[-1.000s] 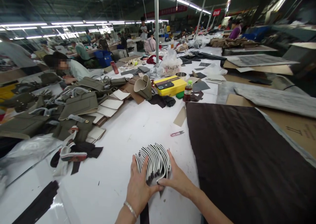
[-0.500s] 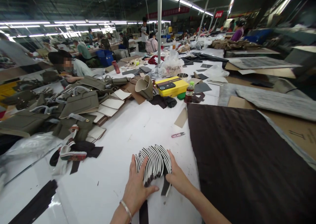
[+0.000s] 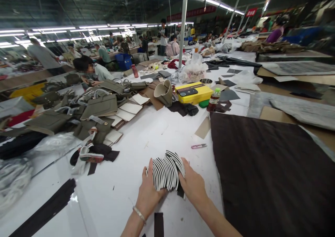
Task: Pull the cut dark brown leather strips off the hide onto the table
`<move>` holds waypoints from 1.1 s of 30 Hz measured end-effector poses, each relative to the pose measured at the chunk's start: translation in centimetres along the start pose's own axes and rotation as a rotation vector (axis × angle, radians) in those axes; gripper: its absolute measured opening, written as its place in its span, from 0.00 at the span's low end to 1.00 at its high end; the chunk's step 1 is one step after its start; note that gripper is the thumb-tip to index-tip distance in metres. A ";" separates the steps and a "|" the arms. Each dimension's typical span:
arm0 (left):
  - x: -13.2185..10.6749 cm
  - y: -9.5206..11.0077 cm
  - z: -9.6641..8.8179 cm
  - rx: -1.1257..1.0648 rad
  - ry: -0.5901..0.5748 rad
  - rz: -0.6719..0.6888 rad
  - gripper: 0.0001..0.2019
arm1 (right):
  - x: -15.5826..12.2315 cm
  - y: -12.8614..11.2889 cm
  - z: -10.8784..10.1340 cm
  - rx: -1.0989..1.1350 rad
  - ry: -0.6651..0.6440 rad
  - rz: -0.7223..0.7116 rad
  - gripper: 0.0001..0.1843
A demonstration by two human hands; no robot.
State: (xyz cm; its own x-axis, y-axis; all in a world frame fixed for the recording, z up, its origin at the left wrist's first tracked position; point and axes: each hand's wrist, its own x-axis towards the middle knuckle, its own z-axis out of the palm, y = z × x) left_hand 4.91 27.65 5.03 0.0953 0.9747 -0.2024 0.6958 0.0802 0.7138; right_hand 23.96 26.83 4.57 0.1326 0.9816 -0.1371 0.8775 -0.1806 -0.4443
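Observation:
A bundle of dark strips with white edges (image 3: 164, 172), curved and packed side by side, is held between my two hands over the white table. My left hand (image 3: 149, 191) closes on its left side, fingers along the far edge and the thumb at the near underside. At the right end, my right hand (image 3: 193, 182) grips several strips that fan out slightly from the others. Their lower ends are partly hidden by my hands. A short dark strip (image 3: 158, 224) lies on the table just below the bundle.
Pink thread snips (image 3: 199, 146) lie beyond my right hand. A large dark sheet (image 3: 267, 174) covers the right side. Olive bags (image 3: 101, 106) are piled at left, near a co-worker (image 3: 89, 69). A yellow box (image 3: 193, 93) and a bottle (image 3: 214, 100) stand farther back.
My hands have squeezed the strips closer together. The right-hand strips, earlier hanging down towards me, now sit nearer the bundle. My left thumb has moved in under it. The view has shifted left.

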 end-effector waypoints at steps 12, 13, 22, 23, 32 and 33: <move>0.2 1.2 1.0 0.119 0.020 -0.120 0.49 | 1.3 3.6 1.3 0.836 -0.080 -0.070 0.23; 0.3 1.5 1.1 0.138 0.026 -0.127 0.49 | 1.2 3.8 1.4 0.840 -0.089 -0.055 0.25; 0.8 1.2 0.7 0.147 -0.010 -0.093 0.48 | 1.8 5.0 1.0 0.881 -0.120 -0.061 0.31; 0.8 1.1 0.8 0.147 -0.007 -0.092 0.48 | 1.9 5.1 1.0 0.890 -0.126 -0.057 0.32; 0.8 1.0 1.0 0.110 -0.005 -0.076 0.47 | 1.7 4.7 -0.3 0.748 -0.046 -0.196 0.32; 0.8 0.9 1.0 0.107 -0.007 -0.078 0.47 | 1.7 4.5 -0.6 0.710 -0.037 -0.240 0.30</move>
State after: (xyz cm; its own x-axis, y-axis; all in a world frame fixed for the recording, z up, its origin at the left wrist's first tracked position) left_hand 6.33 28.29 4.87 0.0422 0.9649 -0.2593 0.7735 0.1327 0.6198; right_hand 28.42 27.71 2.89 -0.0513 0.9986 0.0115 0.3707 0.0298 -0.9283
